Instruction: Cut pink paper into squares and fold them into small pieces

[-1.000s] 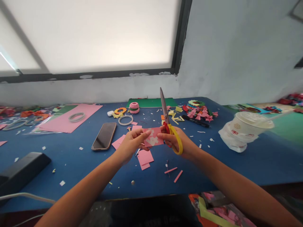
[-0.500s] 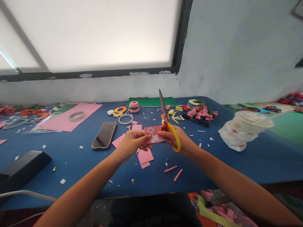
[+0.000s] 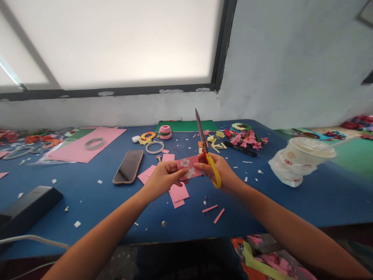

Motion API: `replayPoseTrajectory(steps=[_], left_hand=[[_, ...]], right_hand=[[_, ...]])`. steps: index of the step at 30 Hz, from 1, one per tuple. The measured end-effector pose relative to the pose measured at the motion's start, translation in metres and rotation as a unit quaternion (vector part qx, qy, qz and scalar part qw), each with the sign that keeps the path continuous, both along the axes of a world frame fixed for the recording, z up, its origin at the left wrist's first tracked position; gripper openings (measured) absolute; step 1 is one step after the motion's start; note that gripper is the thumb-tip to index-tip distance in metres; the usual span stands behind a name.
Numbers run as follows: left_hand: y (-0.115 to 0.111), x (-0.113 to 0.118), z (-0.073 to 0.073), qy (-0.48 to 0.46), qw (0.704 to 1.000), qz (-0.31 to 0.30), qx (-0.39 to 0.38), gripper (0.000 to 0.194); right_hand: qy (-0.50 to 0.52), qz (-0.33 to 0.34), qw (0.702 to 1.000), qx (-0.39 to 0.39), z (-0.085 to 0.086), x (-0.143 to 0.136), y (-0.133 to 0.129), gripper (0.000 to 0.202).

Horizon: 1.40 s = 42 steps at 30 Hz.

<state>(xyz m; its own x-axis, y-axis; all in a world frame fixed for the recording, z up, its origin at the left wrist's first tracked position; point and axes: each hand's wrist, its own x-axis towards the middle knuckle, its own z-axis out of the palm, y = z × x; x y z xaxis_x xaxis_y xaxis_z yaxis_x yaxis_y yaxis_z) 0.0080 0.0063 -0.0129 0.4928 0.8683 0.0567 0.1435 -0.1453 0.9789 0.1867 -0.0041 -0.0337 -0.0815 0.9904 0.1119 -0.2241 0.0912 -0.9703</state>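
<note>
- Pink paper (image 3: 190, 167) with white marks is up over the blue table (image 3: 186, 225).
- The left hand (image 3: 164, 175) pinches one side. The right hand (image 3: 223, 171) pinches the other and holds scissors (image 3: 204, 148).
- Just now, the paper tips a little.
- The blades point away, so probably no cutting now.

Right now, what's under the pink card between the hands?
Past the lower edge of the pink card, pink paper pieces show on the blue table. What lies directly beneath cannot be seen: the card and left hand cover it.
</note>
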Motion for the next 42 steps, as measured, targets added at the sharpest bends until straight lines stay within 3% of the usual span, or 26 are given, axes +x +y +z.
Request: replayPoseTrajectory(steps=[9, 15, 22, 25, 29, 32, 36, 42], left_hand=[[-0.002, 0.003, -0.001, -0.026, 0.995, -0.002, -0.092, 0.02], [-0.005, 0.002, -0.001, -0.004, 0.993, -0.056, -0.101, 0.019], [-0.002, -0.008, 0.015, -0.093, 0.993, 0.072, -0.027, 0.021], [0.0, -0.014, 0.021, -0.145, 0.982, 0.12, 0.01, 0.02], [0.0, -0.019, 0.025, -0.173, 0.971, 0.158, 0.046, 0.019], [0.0, -0.02, 0.024, -0.168, 0.97, 0.165, 0.058, 0.02], [-0.001, -0.019, 0.024, -0.146, 0.973, 0.165, 0.066, 0.02], [-0.001, -0.017, 0.024, -0.11, 0.978, 0.162, 0.069, 0.019]], right_hand=[[-0.056, 0.012, 0.997, 0.055, -0.003, -0.001, -0.002, 0.035], [-0.069, 0.012, 0.996, 0.059, -0.002, -0.002, -0.003, 0.036], [-0.058, 0.124, 0.99, -0.028, -0.008, -0.006, -0.001, 0.056], [-0.12, 0.16, 0.98, 0.003, -0.014, -0.006, -0.002, 0.062], [-0.292, 0.14, 0.94, 0.111, -0.014, -0.005, -0.009, 0.059], [-0.377, 0.115, 0.911, 0.119, -0.01, -0.004, -0.015, 0.047], [-0.43, 0.089, 0.891, 0.116, -0.008, -0.005, -0.016, 0.036], [-0.454, 0.081, 0.879, 0.121, -0.01, -0.004, -0.013, 0.039]])
